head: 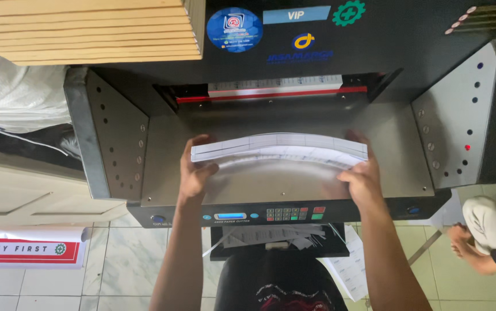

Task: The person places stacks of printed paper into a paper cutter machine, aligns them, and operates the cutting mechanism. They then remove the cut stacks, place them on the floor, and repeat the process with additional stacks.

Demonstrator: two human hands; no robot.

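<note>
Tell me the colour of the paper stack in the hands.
White paper stack with faint lines, head view.

Left hand's (196, 173) fingertips — under paper stack (278, 147)

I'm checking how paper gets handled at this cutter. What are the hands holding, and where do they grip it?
Both hold one stack of white paper, bowed upward over the cutter's metal table. The left hand grips its left end, the right hand its right end.

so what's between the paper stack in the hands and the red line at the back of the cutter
Head view: only bare grey cutter bed between the paper stack and the red line.
</note>
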